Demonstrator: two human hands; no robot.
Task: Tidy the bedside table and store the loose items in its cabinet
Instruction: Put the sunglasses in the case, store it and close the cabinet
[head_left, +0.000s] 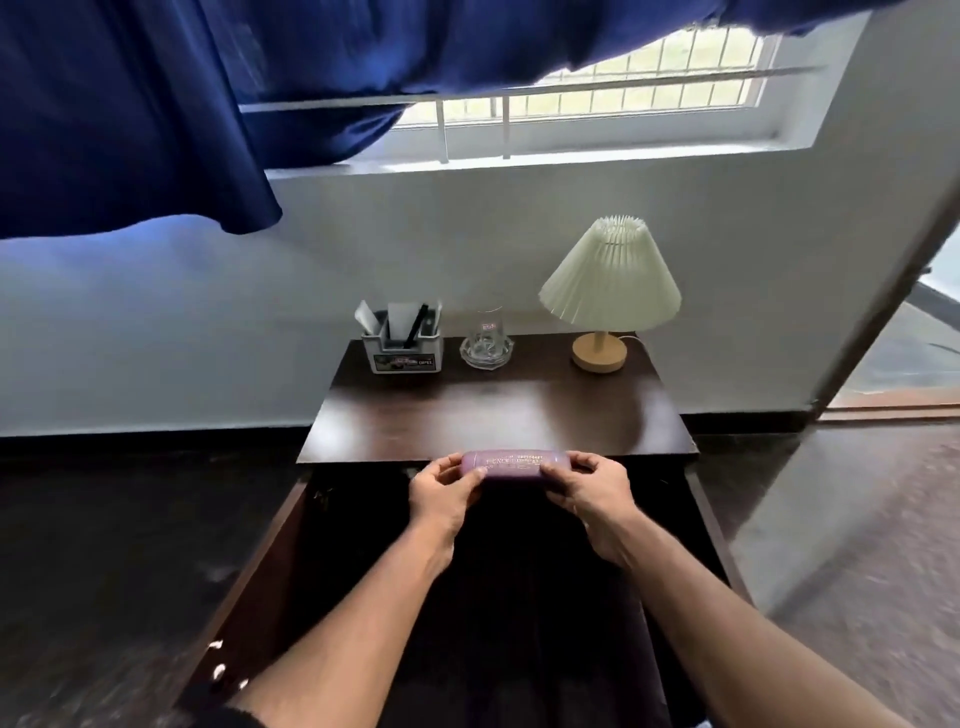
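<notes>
A purple oblong case (511, 464) with pale lettering hangs level just in front of the front edge of the dark wooden bedside table (493, 415). My left hand (447, 491) grips its left end and my right hand (587, 491) grips its right end. Below my hands the cabinet (322, 519) stands open, its door swung out to the left; its inside is too dark to make out.
At the back of the tabletop stand a white organiser box (402, 345) with papers and a pen, a clear glass on a glass dish (487, 343), and a pleated-shade lamp (610, 291) on a wooden base. A blue curtain (130, 104) hangs over the upper left.
</notes>
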